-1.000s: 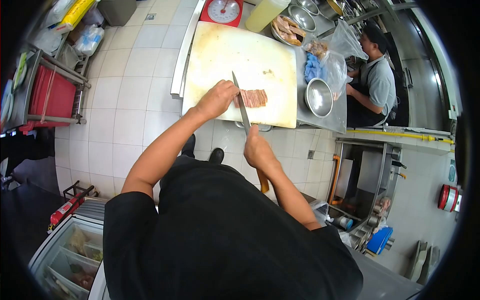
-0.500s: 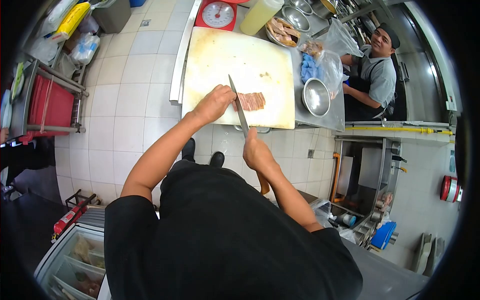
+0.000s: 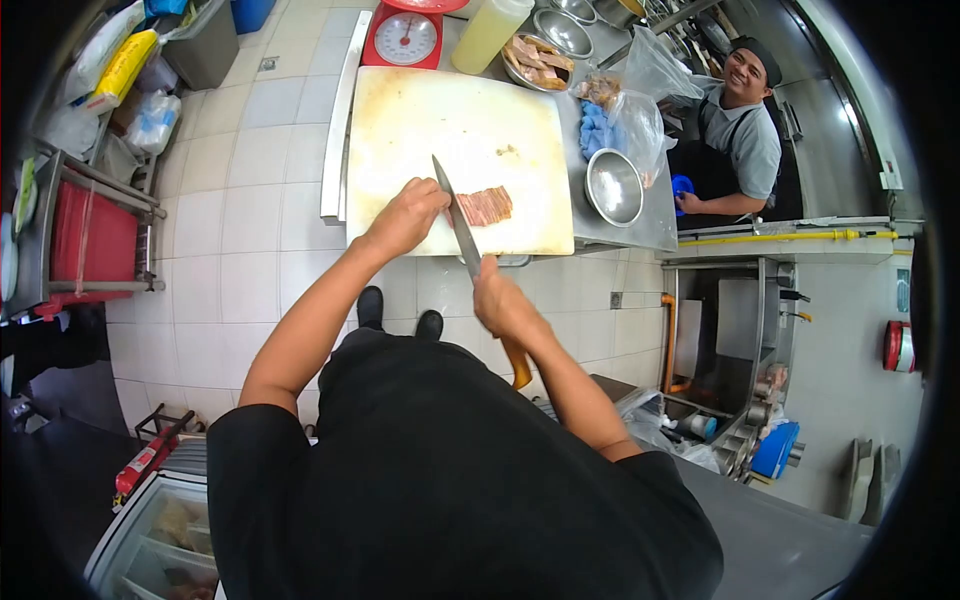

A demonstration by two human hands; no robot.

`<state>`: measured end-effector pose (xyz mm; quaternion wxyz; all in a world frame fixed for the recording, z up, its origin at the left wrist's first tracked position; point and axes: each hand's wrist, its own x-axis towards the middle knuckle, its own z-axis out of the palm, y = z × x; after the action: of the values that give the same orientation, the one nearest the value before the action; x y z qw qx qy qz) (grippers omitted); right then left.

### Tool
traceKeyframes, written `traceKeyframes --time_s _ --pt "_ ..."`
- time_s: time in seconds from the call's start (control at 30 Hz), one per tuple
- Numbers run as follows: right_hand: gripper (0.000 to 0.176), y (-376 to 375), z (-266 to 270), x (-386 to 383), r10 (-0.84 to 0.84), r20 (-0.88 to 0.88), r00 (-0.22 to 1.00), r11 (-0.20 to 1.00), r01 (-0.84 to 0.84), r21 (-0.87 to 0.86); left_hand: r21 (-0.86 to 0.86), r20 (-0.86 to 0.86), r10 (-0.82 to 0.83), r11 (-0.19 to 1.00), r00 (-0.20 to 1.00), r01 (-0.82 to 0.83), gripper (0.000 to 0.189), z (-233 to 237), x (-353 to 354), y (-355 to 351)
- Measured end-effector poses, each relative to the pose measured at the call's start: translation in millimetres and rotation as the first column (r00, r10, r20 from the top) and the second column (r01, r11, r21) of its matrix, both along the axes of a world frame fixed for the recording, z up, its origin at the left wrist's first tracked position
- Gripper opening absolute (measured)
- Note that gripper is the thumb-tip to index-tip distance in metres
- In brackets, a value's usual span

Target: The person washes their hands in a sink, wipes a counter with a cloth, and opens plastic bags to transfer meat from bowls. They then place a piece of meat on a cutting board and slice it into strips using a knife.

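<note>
My right hand (image 3: 503,300) is wrapped round the handle of a long knife (image 3: 463,232), whose blade points away from me across the cutting board (image 3: 455,115). Left of the blade, my left hand (image 3: 410,215) has its fingers curled down on the end of the meat, mostly hiding that part. Thin slices of meat (image 3: 486,206), pink and brown, lie in a tight row just right of the blade. The brown butt of the handle sticks out below my right hand.
A red scale (image 3: 405,40) and a bottle of yellowish liquid (image 3: 490,35) stand behind the board. A bowl of meat pieces (image 3: 537,62), a blue cloth (image 3: 598,130) and a steel bowl (image 3: 613,188) sit to the right. A co-worker (image 3: 735,135) stands beyond.
The view has shifted, so the board and both hands appear further left. My hands keep their hold. The co-worker's arm is lower, with a blue object by the hand.
</note>
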<state>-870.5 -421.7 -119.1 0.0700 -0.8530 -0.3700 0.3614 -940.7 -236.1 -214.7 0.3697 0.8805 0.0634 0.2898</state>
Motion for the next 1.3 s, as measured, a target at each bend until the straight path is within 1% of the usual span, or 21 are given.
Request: traceKeyframes --time_s 0.03,0.07,0.1,0.17,0.2,0.27,0.3,0.37,0.43,0.5,0.53,0.7,0.8,0.87,0.9,0.97,1.03,1.1,1.13,1.2,1.3 --pt "0.019 7.0 4.5 2.9 -0.104 -0.118 0.988 0.994 0.102 -0.025 0.013 0.022 -0.006 1.000 1.000 0.006 0.009 1.2 -1.8 1.6" --pt "0.020 2.1 3.0 12.7 0.003 -0.082 0.997 0.997 0.003 0.076 0.030 0.016 -0.012 0.999 1.000 0.012 0.009 0.9 -4.6 0.8" --pt "0.022 1.0 9.8 19.4 -0.059 -0.162 0.985 0.996 0.068 0.051 -0.007 -0.004 -0.006 1.000 1.000 0.006 0.009 2.5 -5.1 2.8" --pt "0.022 -7.0 15.4 25.5 -0.117 -0.187 0.975 0.988 0.133 0.077 -0.045 -0.020 0.005 0.999 1.000 -0.006 0.009 8.6 -7.5 7.2" --pt "0.022 -12.1 17.5 25.2 -0.121 -0.190 0.974 0.987 0.138 0.078 -0.137 -0.042 0.042 0.989 0.998 -0.047 0.009 13.2 -10.2 7.3" --pt "0.022 -18.8 23.5 24.8 -0.091 -0.165 0.982 0.989 0.108 0.097 -0.245 -0.053 0.082 0.965 0.995 -0.092 0.009 18.4 -11.1 10.5" --pt "0.022 -20.6 23.2 23.0 -0.093 -0.187 0.978 0.991 0.109 0.074 -0.229 -0.052 0.064 0.971 0.997 -0.074 0.009 28.4 -11.4 11.7" --pt "0.023 -34.3 -6.4 21.8 0.016 -0.134 0.991 0.980 0.011 0.196 -0.278 0.025 0.144 0.952 0.989 -0.132 0.009 53.1 -6.2 19.6" --pt "0.023 -39.1 -13.4 17.6 0.073 -0.108 0.991 0.973 -0.047 0.224 -0.215 0.058 0.171 0.964 0.984 -0.155 0.013 69.9 8.7 33.6" --pt "0.022 -42.8 -7.7 20.1 0.103 -0.115 0.988 0.981 -0.081 0.178 -0.325 -0.145 0.193 0.917 0.971 -0.231 0.018 91.0 24.3 46.5" --pt "0.022 -45.4 -3.9 23.9 0.099 -0.115 0.988 0.985 -0.081 0.150 -0.234 -0.113 0.195 0.948 0.974 -0.217 0.025 93.1 36.5 55.7" --pt "0.021 -55.6 -5.9 63.0 0.066 -0.059 0.996 0.980 -0.054 0.192 -0.042 -0.026 0.104 0.994 0.994 -0.105 0.029 97.2 132.0 85.4" --pt "0.020 -51.0 -2.4 82.7 0.016 -0.064 0.998 0.982 -0.003 0.190 0.054 -0.049 0.038 0.998 0.998 -0.036 0.031 96.0 197.7 90.5" --pt "0.021 -51.6 -15.7 93.3 0.039 -0.052 0.998 0.975 -0.027 0.220 0.193 -0.073 0.027 0.981 0.997 -0.013 0.033 93.7 239.9 97.4" --pt "0.021 -51.6 -18.2 98.2 0.055 -0.030 0.998 0.970 -0.046 0.237 0.205 -0.076 0.029 0.979 0.997 -0.012 0.033 89.4 258.2 103.5" --pt "0.022 -51.2 -18.0 106.6 0.058 -0.067 0.996 0.967 -0.039 0.251 0.206 -0.123 0.145 0.971 0.982 -0.118 0.031 84.9 292.0 110.5" --pt "0.022 -51.6 -18.3 113.3 0.095 -0.133 0.987 0.970 -0.062 0.237 0.225 -0.088 0.167 0.964 0.982 -0.144 0.028 80.7 315.8 116.1" --pt "0.023 -48.5 -10.6 119.9 0.115 -0.146 0.983 0.973 -0.081 0.218 0.507 -0.374 0.286 0.860 0.882 -0.063 0.023 79.1 330.7 125.1" --pt "0.023 -48.2 -11.0 122.8 0.123 -0.162 0.979 0.971 -0.085 0.221 0.508 -0.387 0.287 0.860 0.876 -0.058 0.023 77.4 337.4 129.2" --pt "0.024 -51.6 -18.8 125.2 0.137 -0.199 0.970 0.962 -0.083 0.259 0.640 -0.438 0.287 0.765 0.852 0.072 0.022 71.1 339.5 133.8" --pt "0.024 -52.1 -25.4 130.0 0.146 -0.210 0.967 0.968 -0.096 0.234 0.626 -0.481 0.286 0.774 0.829 0.096 0.015 69.9 340.3 138.4"
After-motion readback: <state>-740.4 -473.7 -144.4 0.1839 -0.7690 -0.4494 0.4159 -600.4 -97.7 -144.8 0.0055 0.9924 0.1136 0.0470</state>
